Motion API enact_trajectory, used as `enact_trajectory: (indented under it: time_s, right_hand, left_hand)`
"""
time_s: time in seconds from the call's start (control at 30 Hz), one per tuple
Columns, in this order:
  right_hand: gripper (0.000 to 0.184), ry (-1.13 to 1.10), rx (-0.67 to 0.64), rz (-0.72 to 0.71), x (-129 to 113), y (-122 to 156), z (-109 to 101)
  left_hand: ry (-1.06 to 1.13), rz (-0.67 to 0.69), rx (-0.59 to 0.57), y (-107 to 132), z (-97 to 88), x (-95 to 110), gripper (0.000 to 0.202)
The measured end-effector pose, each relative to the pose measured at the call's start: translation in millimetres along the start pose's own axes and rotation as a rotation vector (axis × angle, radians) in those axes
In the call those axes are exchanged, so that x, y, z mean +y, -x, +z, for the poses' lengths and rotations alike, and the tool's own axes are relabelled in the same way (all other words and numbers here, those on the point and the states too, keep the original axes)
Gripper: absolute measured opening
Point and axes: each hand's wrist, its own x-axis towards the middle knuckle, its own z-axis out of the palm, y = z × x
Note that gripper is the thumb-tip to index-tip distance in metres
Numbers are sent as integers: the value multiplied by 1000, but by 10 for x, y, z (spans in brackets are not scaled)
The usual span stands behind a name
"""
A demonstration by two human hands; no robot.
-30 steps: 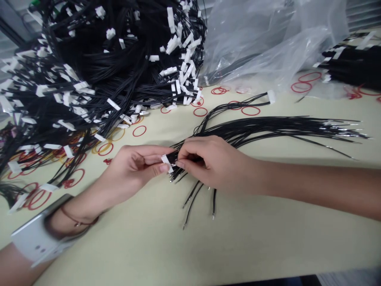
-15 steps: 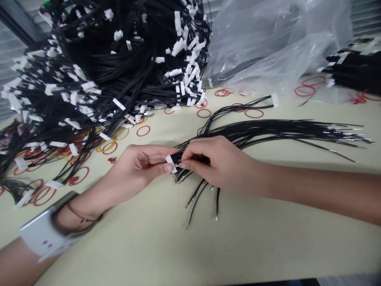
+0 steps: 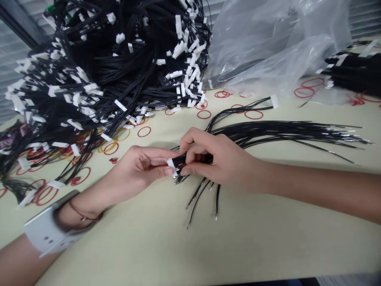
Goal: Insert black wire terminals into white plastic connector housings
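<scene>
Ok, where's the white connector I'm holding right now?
Head view, centre: the white connector is pinched in the left hand, beside the right hand that grips its black wires.

Near desk [image 3: 184, 254] lies open; far left, the harness heap [image 3: 113, 67] blocks, far right the plastic bag [image 3: 274, 47].
</scene>
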Motion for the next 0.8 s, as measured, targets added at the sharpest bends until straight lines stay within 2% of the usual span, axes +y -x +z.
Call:
enact_trajectory:
  time_s: [0.17,0.37,0.47,0.6,0.7,0.8]
  right_hand:
    - [17,126,15,-10,-31,13,44]
    - [12,250,-5,-163,-21,43,70]
    - [14,251,-19,-208,-17,55,69]
    - [13,235,-19,-215,-24,52,69]
    - [10,232,31,-206,-27,43,71]
    - [8,288,71,-146,-23,47,68]
  left_hand:
    - [-100,67,-21,-5,3,-36,24]
    - [-134,115,-44,9,16,-37,17]
    - [-144,118,-18,27,34,-17,14]
    - [-137,112,-19,27,31,-4,11]
    - [-106,90,-52,-1,1,0,11]
    - [-84,57,-17,-38,-36,-3,16]
